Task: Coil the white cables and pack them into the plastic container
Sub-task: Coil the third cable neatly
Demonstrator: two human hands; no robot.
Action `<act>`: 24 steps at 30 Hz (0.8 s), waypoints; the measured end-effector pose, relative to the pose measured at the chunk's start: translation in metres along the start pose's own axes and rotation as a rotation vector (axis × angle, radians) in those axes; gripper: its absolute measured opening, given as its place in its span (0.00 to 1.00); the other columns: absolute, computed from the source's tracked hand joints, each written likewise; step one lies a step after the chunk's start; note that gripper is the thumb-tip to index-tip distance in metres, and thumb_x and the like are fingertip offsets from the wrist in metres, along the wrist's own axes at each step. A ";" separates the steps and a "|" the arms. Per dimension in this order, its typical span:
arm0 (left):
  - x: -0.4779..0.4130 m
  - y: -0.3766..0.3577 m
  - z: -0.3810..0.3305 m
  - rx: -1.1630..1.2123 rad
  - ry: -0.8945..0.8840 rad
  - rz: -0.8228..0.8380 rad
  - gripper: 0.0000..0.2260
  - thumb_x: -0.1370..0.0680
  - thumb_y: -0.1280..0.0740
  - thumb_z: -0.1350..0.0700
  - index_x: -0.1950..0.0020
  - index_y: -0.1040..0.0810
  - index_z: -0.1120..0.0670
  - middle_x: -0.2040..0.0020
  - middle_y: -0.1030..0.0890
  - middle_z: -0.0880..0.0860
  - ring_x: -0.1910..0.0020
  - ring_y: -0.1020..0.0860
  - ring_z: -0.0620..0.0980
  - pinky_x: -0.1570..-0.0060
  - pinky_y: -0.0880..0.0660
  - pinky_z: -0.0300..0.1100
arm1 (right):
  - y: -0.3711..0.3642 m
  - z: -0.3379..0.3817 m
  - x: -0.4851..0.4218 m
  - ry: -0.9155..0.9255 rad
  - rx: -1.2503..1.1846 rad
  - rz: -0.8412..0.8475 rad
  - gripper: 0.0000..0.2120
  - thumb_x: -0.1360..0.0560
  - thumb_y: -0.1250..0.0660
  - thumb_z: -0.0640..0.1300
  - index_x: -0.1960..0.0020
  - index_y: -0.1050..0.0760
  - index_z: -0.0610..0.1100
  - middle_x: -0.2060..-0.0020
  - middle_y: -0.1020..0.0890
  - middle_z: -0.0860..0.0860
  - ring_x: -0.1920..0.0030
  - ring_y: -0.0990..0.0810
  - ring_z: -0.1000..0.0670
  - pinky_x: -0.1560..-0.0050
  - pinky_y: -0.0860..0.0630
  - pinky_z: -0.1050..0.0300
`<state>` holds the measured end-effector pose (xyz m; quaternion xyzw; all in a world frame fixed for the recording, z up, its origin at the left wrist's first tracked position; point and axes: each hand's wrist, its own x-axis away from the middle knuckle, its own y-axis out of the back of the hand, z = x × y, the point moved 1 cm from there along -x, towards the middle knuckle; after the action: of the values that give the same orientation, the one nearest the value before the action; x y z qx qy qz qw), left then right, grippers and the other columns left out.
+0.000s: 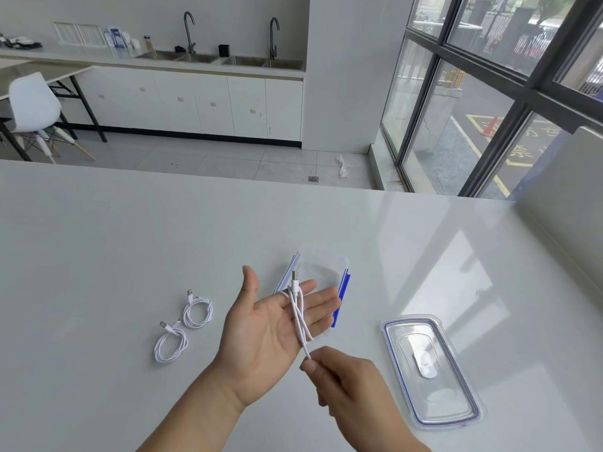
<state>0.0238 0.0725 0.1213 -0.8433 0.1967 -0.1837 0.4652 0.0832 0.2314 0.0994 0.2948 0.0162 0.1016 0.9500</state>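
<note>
Left hand (270, 324): centre of frame; palm up, fingers straight and slightly spread, thumb raised; carries a thin white USB cable (297, 318) looped across the fingers, its metal plug standing above the fingertips.

Right hand (346, 383): lower centre, just below and right of the left hand; thumb and forefinger pinch the loose run of the same cable, which leads down from the loops to the pinch; other fingers curled.

Clear rectangular plastic container with blue side latches (326, 264): on the tabletop directly behind the left hand's fingers, partly hidden by them; lid off.

Clear plastic lid with blue-edged rim (427, 370): flat on the table at lower right; well apart from the container.

Upper coiled white cable (198, 313): on the table left of the left hand; plug pointing up the frame.

Lower coiled white cable (171, 347): just below and left of the upper coil; their ends lie close together.

Glossy white tabletop (114, 239): fills the lower two-thirds of the frame.

Beyond the table: white moulded chair (32, 102) at upper left; white cabinets with steel sinks (222, 58) and two dark taps at upper centre; dark-framed windows (489, 76) at upper right.
</note>
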 end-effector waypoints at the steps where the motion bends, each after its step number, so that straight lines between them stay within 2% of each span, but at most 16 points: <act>1: 0.001 -0.001 -0.001 0.002 0.000 0.014 0.45 0.24 0.45 0.28 0.25 0.36 0.65 0.29 0.28 0.69 0.29 0.28 0.67 0.30 0.33 0.59 | 0.000 -0.006 -0.001 -0.008 -0.017 0.028 0.09 0.19 0.36 0.54 0.53 0.22 0.51 0.65 0.18 0.49 0.69 0.23 0.58 0.60 0.22 0.56; 4: 0.002 -0.005 -0.003 -0.030 0.004 0.032 0.46 0.24 0.46 0.27 0.26 0.34 0.67 0.29 0.28 0.70 0.30 0.28 0.68 0.29 0.34 0.60 | 0.004 -0.023 -0.006 -0.009 -0.006 0.133 0.12 0.19 0.38 0.58 0.50 0.21 0.51 0.67 0.18 0.54 0.65 0.21 0.57 0.56 0.22 0.54; 6: 0.004 -0.009 -0.005 -0.055 0.015 0.062 0.46 0.24 0.47 0.27 0.27 0.32 0.67 0.30 0.27 0.71 0.31 0.26 0.68 0.31 0.30 0.60 | 0.008 -0.034 -0.010 -0.025 0.008 0.192 0.14 0.20 0.37 0.60 0.50 0.20 0.52 0.69 0.19 0.58 0.64 0.20 0.56 0.56 0.22 0.55; 9: 0.007 -0.015 -0.006 -0.140 0.058 0.132 0.46 0.25 0.46 0.27 0.29 0.28 0.67 0.35 0.23 0.71 0.39 0.21 0.68 0.39 0.24 0.56 | 0.017 -0.048 -0.020 -0.086 -0.024 0.257 0.13 0.22 0.33 0.60 0.57 0.19 0.51 0.69 0.19 0.56 0.66 0.21 0.56 0.57 0.22 0.56; 11: 0.008 -0.016 -0.005 -0.195 0.118 0.188 0.46 0.25 0.46 0.27 0.30 0.29 0.68 0.38 0.22 0.72 0.44 0.19 0.68 0.44 0.23 0.56 | 0.027 -0.051 -0.030 -0.116 -0.039 0.260 0.13 0.25 0.30 0.59 0.63 0.20 0.52 0.70 0.19 0.55 0.67 0.23 0.57 0.59 0.25 0.59; 15: 0.009 -0.009 -0.003 -0.556 0.275 0.237 0.50 0.27 0.52 0.23 0.31 0.28 0.68 0.40 0.21 0.73 0.46 0.19 0.67 0.48 0.26 0.55 | 0.053 -0.034 -0.058 -0.116 -0.025 0.220 0.09 0.31 0.31 0.53 0.64 0.21 0.49 0.70 0.20 0.53 0.67 0.23 0.55 0.60 0.23 0.51; 17: 0.008 -0.006 0.000 -0.735 0.350 0.215 0.50 0.29 0.54 0.22 0.32 0.25 0.64 0.40 0.20 0.71 0.46 0.18 0.67 0.48 0.26 0.54 | 0.064 -0.019 -0.071 -0.099 -0.018 0.214 0.09 0.28 0.28 0.49 0.62 0.19 0.45 0.69 0.18 0.50 0.67 0.21 0.55 0.61 0.23 0.52; 19: 0.005 -0.002 0.003 -0.848 0.426 0.182 0.50 0.30 0.55 0.21 0.33 0.24 0.62 0.40 0.18 0.67 0.45 0.18 0.66 0.48 0.27 0.53 | 0.070 -0.001 -0.081 -0.078 0.063 0.215 0.10 0.25 0.27 0.49 0.60 0.19 0.43 0.69 0.18 0.49 0.68 0.22 0.54 0.63 0.25 0.56; 20: 0.002 0.000 0.005 -0.887 0.448 0.155 0.50 0.31 0.55 0.21 0.33 0.24 0.62 0.41 0.17 0.65 0.45 0.17 0.65 0.47 0.26 0.52 | 0.071 0.008 -0.085 -0.062 0.128 0.218 0.11 0.25 0.27 0.49 0.59 0.19 0.43 0.68 0.18 0.49 0.67 0.22 0.53 0.63 0.25 0.54; 22: -0.002 0.003 0.009 -0.953 0.442 0.063 0.49 0.31 0.55 0.21 0.34 0.24 0.60 0.43 0.15 0.62 0.45 0.17 0.63 0.46 0.25 0.52 | 0.068 0.025 -0.087 -0.007 0.299 0.200 0.12 0.23 0.29 0.50 0.58 0.19 0.42 0.65 0.17 0.47 0.64 0.20 0.47 0.60 0.23 0.51; 24: -0.006 0.006 0.012 -0.977 0.384 -0.041 0.47 0.30 0.57 0.22 0.34 0.23 0.58 0.44 0.14 0.60 0.44 0.16 0.60 0.45 0.24 0.52 | 0.063 0.040 -0.082 0.047 0.447 0.126 0.11 0.22 0.32 0.51 0.56 0.18 0.44 0.65 0.17 0.50 0.62 0.20 0.47 0.59 0.23 0.51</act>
<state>0.0237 0.0810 0.1090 -0.9167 0.3247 -0.2308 -0.0302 -0.0053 0.2427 0.1656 0.4960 0.0422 0.1613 0.8522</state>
